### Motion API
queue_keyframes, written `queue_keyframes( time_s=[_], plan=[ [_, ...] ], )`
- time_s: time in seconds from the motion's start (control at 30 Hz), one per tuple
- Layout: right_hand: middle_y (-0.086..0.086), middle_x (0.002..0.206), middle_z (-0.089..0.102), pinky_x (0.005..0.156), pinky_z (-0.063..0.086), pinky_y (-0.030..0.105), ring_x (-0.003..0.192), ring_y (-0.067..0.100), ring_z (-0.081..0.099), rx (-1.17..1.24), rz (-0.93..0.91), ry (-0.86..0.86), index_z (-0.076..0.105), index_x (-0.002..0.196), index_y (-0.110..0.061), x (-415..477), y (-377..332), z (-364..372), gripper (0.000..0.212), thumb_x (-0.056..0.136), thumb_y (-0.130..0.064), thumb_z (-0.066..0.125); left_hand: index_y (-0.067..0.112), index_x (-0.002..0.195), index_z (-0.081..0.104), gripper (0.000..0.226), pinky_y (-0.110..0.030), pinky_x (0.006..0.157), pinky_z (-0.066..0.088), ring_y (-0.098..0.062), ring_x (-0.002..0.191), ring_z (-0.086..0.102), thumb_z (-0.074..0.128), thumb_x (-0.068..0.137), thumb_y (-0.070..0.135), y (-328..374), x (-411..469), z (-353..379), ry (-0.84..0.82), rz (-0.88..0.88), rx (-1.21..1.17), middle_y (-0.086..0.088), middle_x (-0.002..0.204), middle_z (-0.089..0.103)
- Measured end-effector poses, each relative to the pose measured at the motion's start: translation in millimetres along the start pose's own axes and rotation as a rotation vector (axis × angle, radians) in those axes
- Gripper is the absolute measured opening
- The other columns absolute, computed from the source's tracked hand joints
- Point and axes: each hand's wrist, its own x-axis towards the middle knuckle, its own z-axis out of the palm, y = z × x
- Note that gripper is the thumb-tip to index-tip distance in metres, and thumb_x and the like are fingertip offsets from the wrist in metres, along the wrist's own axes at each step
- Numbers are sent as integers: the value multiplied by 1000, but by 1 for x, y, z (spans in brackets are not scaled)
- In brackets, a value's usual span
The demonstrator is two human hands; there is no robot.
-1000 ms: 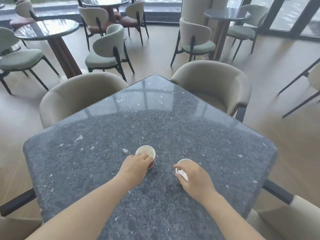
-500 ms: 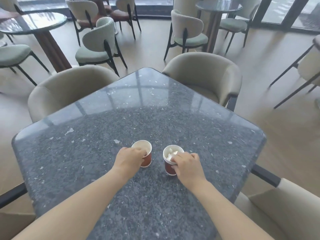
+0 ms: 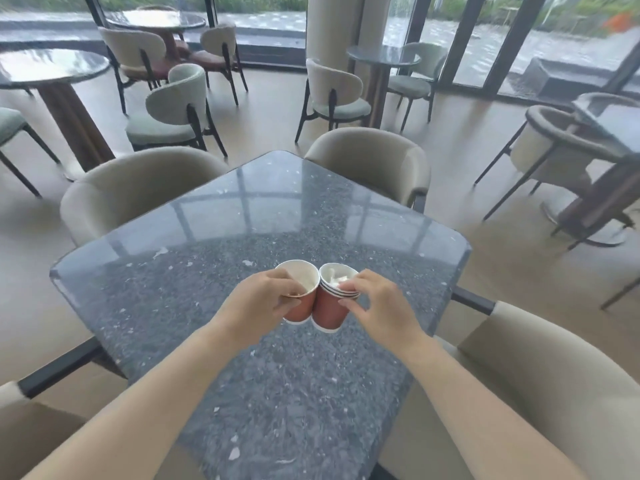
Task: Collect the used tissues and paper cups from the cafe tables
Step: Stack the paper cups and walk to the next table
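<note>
Two red paper cups with white insides hang side by side above the dark speckled table, their walls touching. My left hand grips the rim of the left cup. My right hand pinches the rim of the right cup, which looks like a stack of nested cups. A crumpled white tissue lies inside that right cup. Both cups tilt slightly toward each other.
Beige armchairs stand at the table's far left, far right and near right. Other cafe tables and chairs fill the floor behind. A pillar and glass walls close the back.
Both hands have lifted their cups off the table and brought them together until they touch. The view has tilted up toward the room.
</note>
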Motion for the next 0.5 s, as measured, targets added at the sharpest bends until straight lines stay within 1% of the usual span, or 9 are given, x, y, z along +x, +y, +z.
queue_keyframes(
  time_s=[0.1, 0.23, 0.33, 0.4, 0.47, 0.5],
  plan=[
    [2, 92, 67, 80, 41, 18, 87, 19, 62, -35, 14, 60, 70, 96, -10, -40, -34, -13, 23, 74, -5, 74, 19, 96, 72, 15, -29, 73, 49, -17, 78, 64, 69, 82, 14, 22, -26, -18, 9, 54, -15, 10, 94, 66],
    [0, 92, 67, 80, 41, 19, 89, 17, 61, -113, 60, 137, 70, 99, -12, -85, -67, -40, 23, 76, -9, 73, 28, 101, 68, 17, -31, 73, 49, -14, 81, 63, 64, 86, 22, 57, -44, -31, -66, 172, 24, 15, 98, 63],
    [-1, 92, 67, 81, 45, 25, 89, 18, 60, -154, 89, 175, 71, 99, -12, -114, -84, -63, 22, 77, -9, 73, 28, 103, 69, 18, -29, 73, 48, -13, 85, 62, 62, 87, 25, 84, -53, -34, -46, 241, 8, 14, 102, 64],
    [0, 90, 67, 79, 46, 26, 86, 18, 61, -172, 96, 211, 71, 98, -12, -132, -92, -76, 22, 76, -7, 73, 27, 104, 69, 19, -28, 75, 47, -14, 89, 60, 60, 88, 24, 101, -58, -33, -35, 289, -2, 13, 106, 65],
    [0, 89, 67, 78, 45, 22, 85, 16, 61, -203, 103, 254, 71, 97, -12, -149, -98, -87, 23, 74, -6, 74, 27, 105, 69, 19, -29, 76, 47, -14, 92, 58, 59, 89, 24, 118, -64, -31, -38, 351, 5, 13, 106, 64],
    [0, 88, 67, 77, 43, 16, 84, 13, 60, -212, 104, 271, 72, 96, -12, -155, -100, -91, 23, 74, -6, 75, 27, 104, 69, 19, -29, 75, 47, -15, 92, 58, 58, 89, 25, 124, -65, -31, -37, 374, 11, 12, 105, 64]
  ],
)
